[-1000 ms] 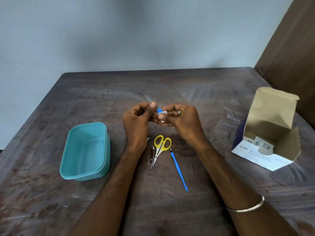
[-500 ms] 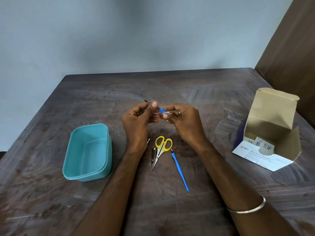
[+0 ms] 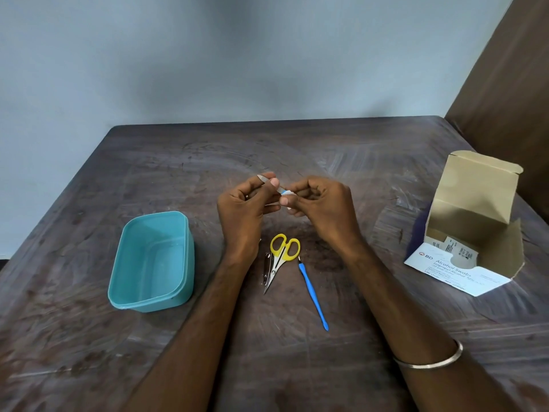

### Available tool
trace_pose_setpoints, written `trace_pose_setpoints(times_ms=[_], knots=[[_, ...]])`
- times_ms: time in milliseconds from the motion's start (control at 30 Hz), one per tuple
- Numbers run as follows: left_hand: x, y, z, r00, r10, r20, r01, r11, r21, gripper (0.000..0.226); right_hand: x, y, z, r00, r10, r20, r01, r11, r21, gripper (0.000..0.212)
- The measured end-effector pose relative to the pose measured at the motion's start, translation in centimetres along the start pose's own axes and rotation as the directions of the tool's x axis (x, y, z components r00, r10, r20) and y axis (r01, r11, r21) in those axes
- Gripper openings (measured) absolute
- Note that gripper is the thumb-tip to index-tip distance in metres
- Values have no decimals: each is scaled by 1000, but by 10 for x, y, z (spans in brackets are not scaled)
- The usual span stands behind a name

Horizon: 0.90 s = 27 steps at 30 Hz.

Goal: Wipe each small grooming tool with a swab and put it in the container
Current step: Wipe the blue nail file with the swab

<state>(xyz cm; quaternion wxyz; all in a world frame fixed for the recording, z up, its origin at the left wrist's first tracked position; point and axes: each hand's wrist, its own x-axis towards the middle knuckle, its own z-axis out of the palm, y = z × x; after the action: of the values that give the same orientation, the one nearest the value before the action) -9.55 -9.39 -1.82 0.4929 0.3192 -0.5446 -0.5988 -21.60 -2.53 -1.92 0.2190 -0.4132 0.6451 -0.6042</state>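
Note:
Above the middle of the table, my left hand point(image 3: 246, 203) pinches a thin grooming tool point(image 3: 263, 179) with a metal tip and blue handle. My right hand point(image 3: 320, 203) pinches a white swab point(image 3: 288, 194) folded round the tool's blue part. A teal container point(image 3: 151, 260) stands to the left with nothing inside. Close to me lie yellow-handled scissors point(image 3: 283, 251), a nail clipper point(image 3: 268, 267) and a blue-handled tool point(image 3: 313, 295).
An open cardboard box of alcohol swabs point(image 3: 472, 230) stands at the right of the dark wooden table point(image 3: 178, 162). A brown panel rises at the far right corner. A metal bangle sits on my right wrist.
My right hand has slid the swab along the tool toward my left hand, and the tool's metal tip sticks out further past my left fingers.

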Motion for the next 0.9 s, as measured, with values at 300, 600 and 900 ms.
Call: trace_pose_setpoints(times_ms=[300,600,900], knots=[[3,-1,-3,999,-13,45,12,1000,4,18,4,2,-2,995,59,75,-63,996,61,11],[4,-1,-5,998,9,54,-12,999,44,21,1,0,-1,998,59,31,-61,995,82,5],[7,-2,-6,1000,6,14,-5,1000,-21,17,4,2,-1,990,70,125,-85,989,118,7]])
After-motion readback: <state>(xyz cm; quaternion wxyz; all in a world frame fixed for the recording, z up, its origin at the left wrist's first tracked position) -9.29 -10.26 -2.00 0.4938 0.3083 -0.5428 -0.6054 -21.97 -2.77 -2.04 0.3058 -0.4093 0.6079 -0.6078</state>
